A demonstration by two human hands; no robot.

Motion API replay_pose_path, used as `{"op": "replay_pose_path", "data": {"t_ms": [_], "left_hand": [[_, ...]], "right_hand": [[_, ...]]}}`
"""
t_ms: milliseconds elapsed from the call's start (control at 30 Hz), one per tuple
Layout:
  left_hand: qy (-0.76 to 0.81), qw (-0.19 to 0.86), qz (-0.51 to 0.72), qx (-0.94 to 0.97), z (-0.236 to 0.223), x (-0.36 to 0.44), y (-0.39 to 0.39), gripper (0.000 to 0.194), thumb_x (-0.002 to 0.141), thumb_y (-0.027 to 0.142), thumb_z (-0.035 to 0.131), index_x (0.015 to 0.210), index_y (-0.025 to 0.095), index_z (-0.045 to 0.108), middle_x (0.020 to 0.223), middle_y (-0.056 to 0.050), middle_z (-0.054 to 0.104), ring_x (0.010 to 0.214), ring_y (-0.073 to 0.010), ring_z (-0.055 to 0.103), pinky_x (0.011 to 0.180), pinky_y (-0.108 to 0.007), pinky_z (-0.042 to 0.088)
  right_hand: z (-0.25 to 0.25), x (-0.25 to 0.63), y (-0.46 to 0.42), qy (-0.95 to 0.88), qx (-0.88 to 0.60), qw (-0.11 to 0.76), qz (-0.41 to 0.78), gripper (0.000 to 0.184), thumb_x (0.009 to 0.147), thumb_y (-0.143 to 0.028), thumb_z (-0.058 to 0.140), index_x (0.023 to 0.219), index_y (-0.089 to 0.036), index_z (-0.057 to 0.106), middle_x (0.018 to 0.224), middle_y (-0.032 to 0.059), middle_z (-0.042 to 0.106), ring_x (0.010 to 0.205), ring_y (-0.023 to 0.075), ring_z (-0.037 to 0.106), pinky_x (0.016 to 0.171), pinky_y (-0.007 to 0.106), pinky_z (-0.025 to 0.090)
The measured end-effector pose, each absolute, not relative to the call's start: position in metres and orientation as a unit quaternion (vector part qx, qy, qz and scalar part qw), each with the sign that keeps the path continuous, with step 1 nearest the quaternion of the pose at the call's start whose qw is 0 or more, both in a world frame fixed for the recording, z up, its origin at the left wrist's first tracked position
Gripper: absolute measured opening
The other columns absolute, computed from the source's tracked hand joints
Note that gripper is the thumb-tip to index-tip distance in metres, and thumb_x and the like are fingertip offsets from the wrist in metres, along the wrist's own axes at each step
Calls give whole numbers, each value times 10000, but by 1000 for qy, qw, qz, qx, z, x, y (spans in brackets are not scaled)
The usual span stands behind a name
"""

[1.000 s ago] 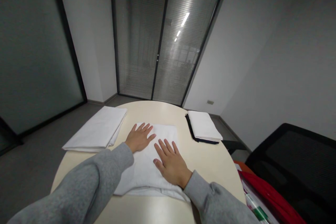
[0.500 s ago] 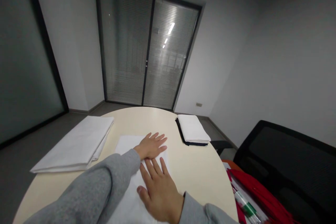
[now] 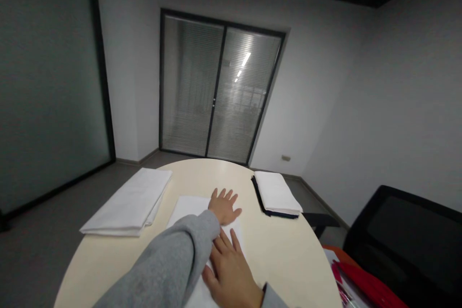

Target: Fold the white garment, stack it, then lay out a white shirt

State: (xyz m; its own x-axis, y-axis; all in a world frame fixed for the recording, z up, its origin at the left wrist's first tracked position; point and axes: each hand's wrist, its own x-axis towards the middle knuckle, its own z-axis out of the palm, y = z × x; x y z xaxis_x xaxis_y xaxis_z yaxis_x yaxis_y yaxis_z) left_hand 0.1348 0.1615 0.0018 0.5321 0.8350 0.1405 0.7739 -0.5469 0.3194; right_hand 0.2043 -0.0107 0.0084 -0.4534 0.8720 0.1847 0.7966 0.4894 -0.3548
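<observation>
A folded white cloth (image 3: 187,206) lies flat on the round table, partly covered by my arms. My left hand (image 3: 224,207) rests palm down near its far right part, fingers spread. Closer to me, my right hand (image 3: 233,269) is also laid on the cloth with its fingers stretched out, the fingertips close to my left wrist. Neither hand grips anything. My grey left sleeve hides much of the cloth's near left side.
On the table's left sits a larger folded white cloth (image 3: 132,202). At the right edge, a white folded cloth (image 3: 276,191) tops a dark one (image 3: 281,215). A black mesh chair (image 3: 407,245) and red items (image 3: 371,284) are at the right of the table (image 3: 292,260).
My left hand has slid a little away from me over the cloth, and its fingers now point more forward. The right hand stays flat behind it. The camera view has tilted up.
</observation>
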Motion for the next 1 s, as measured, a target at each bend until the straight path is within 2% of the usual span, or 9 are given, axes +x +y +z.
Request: {"op": "replay_pose_path", "data": {"t_ms": [67,133,233,400,533,633,867,933,1000], "left_hand": [[464,72,215,856,-2,130,152,588,908,482,561,1442,237,597,1492,-170,571,1434,-398,414,1206,-622,169],[465,93,288,832,-5,125,148,471,847,361,616,1290,221,691,1322,-178,650,1333,-389,480,1156,-577,262],[454,188,344,800,-9,120,153,421,779,220,612,1185,223,724,1079,-113,705,1158,-330,576,1071,-499,354],[429,290,379,767,-16,116,171,488,779,144,539,1244,200,673,730,30,613,744,-177,592,795,-311,448],[398,367,413,732,-17,111,180,596,757,132,523,1349,139,594,697,56,567,675,-141,571,698,-257,443],[377,408,420,717,-17,108,183,611,721,138,549,1330,110,587,673,65,547,646,-135,557,659,-249,442],[384,395,448,704,-21,110,186,373,847,204,537,1207,154,618,787,19,612,708,-137,587,714,-262,470],[395,369,451,710,-22,110,184,332,866,169,511,1179,175,624,917,-15,653,754,-136,601,762,-274,483],[399,342,444,726,-24,111,182,324,864,132,506,1154,187,638,1002,-34,666,790,-145,605,819,-301,494]], "right_hand": [[11,208,-10,-807,-525,244,117,308,946,-265,529,1172,-298,736,1261,42,738,1249,271,615,1186,479,338],[11,219,1,-741,-578,317,128,275,939,-247,469,934,-240,744,979,58,769,971,237,680,977,379,481],[4,248,35,-664,-613,398,156,311,929,-283,419,969,-195,714,929,77,753,862,229,670,798,332,511],[-10,280,100,-682,-596,371,204,394,884,-198,371,1011,-166,743,920,61,776,831,210,695,787,328,535],[-10,280,124,-737,-542,341,216,371,800,-70,440,925,-186,770,990,32,789,945,177,697,915,296,510],[-9,281,123,-761,-523,331,194,323,833,-62,508,969,-195,769,1019,34,768,1035,188,661,1007,318,464],[-16,285,118,-746,-563,328,137,297,880,-166,654,1163,-175,743,1337,121,619,1236,239,549,1094,374,399],[-17,286,121,-737,-576,325,139,239,976,-273,586,1122,-195,759,1322,111,638,1236,241,556,1085,384,403],[-16,286,124,-730,-585,323,145,372,1076,-362,414,1162,-214,744,1249,95,686,1201,229,585,1060,382,422]]}}
